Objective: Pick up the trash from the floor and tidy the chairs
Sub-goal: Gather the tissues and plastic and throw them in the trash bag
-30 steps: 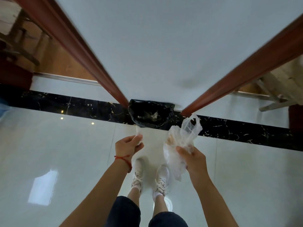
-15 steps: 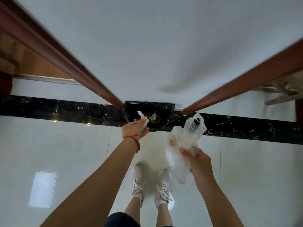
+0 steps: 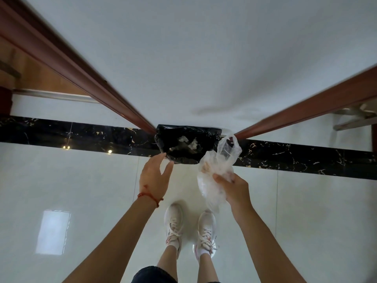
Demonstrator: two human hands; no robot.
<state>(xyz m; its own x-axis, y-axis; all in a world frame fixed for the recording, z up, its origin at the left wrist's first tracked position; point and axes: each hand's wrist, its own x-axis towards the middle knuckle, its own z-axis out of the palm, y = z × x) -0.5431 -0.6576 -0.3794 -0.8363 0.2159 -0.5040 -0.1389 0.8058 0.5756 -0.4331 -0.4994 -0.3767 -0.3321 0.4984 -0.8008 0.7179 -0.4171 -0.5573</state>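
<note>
A bin lined with a black bag (image 3: 183, 156) stands on the floor against the white wall, with several white paper scraps (image 3: 193, 143) inside. My left hand (image 3: 155, 176) hovers just before its near rim, fingers apart and holding nothing; a red string circles the wrist. My right hand (image 3: 232, 186) grips a crumpled clear plastic bag (image 3: 216, 166) to the right of the bin, its top flap standing up beside the bin's right edge.
My white sneakers (image 3: 173, 223) stand on the glossy pale tile floor (image 3: 81, 180). A black marble strip (image 3: 306, 158) runs along the wall base. Brown door frames (image 3: 91, 78) flank the white wall. A wooden chair leg (image 3: 350, 119) shows at the far right.
My left hand reached over the bin with a white scrap, let it go and now hangs open at the rim. The right hand kept hold of the plastic bag.
</note>
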